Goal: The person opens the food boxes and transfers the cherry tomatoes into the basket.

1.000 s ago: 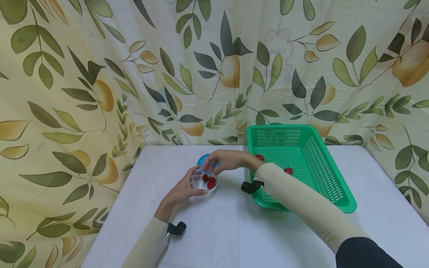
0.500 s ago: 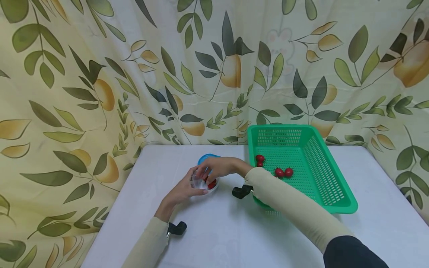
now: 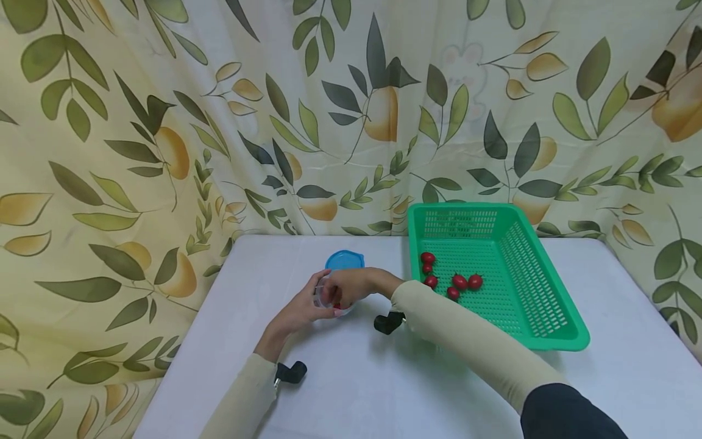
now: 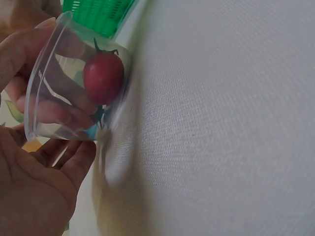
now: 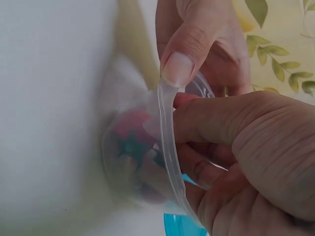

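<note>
My left hand (image 3: 298, 306) grips a clear plastic cup (image 3: 318, 297) from its left side, with the thumb near the rim and the fingers behind. The cup stands tilted close over the white table. My right hand (image 3: 356, 285) reaches into its mouth, thumb and fingers curled about a cherry tomato (image 5: 132, 125) that shows hazily through the wall. In the left wrist view a red cherry tomato (image 4: 103, 77) with a green stem lies inside, against the bottom. Right behind the cup is a round blue lid (image 3: 345, 260).
A green slotted basket (image 3: 510, 250) stands on the right of the white-covered table (image 3: 351, 378). Several cherry tomatoes (image 3: 459, 281) lie in its left part, partly under the right forearm. A leaf-patterned curtain (image 3: 307, 122) hangs behind the table.
My right hand has moved down from above the cup into it, and its fingers have drawn in. The right forearm has shifted, uncovering more tomatoes in the basket. The left hand keeps its hold.
</note>
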The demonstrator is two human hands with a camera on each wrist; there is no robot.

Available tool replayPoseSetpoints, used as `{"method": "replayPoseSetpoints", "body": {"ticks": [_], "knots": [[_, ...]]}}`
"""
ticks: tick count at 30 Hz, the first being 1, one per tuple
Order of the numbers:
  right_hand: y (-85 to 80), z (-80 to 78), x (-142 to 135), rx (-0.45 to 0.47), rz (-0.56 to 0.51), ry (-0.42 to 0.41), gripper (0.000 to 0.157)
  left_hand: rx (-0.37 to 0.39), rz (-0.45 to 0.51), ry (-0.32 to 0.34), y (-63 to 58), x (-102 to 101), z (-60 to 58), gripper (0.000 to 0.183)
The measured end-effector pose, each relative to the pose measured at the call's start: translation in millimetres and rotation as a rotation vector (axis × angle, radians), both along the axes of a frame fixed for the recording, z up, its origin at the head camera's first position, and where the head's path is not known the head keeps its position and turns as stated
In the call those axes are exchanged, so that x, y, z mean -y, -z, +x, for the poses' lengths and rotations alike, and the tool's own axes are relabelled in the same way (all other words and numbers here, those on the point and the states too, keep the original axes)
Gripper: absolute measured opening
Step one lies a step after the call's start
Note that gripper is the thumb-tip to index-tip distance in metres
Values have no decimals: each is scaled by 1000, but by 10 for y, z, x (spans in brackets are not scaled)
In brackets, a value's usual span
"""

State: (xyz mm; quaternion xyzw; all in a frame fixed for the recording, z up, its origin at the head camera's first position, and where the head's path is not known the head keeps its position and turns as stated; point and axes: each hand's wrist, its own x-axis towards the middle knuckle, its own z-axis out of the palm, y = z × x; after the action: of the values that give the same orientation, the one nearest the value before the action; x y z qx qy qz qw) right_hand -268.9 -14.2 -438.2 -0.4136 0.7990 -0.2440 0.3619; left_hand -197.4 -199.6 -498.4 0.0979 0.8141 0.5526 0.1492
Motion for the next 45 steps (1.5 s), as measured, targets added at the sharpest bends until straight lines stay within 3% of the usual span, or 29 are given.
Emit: {"method": "replayPoseSetpoints", "body": {"ticks": [10, 16, 28, 37, 45], "knots": [[16, -40, 2, -111, 33, -86, 25, 4, 11, 1, 0, -2, -6, 96], [18, -64, -10, -127, 49, -113, 27, 15, 15, -5, 15, 0, -12, 96], [1, -62, -50, -99, 24, -93, 31, 18, 7, -1, -1, -4, -7, 95], [-38, -35, -82, 21, -25, -70, 20, 18, 19, 4, 6, 6, 4, 97], [-45, -55, -95, -12, -31, -60, 23, 24, -8, -4, -22, -2, 11, 98]]}}
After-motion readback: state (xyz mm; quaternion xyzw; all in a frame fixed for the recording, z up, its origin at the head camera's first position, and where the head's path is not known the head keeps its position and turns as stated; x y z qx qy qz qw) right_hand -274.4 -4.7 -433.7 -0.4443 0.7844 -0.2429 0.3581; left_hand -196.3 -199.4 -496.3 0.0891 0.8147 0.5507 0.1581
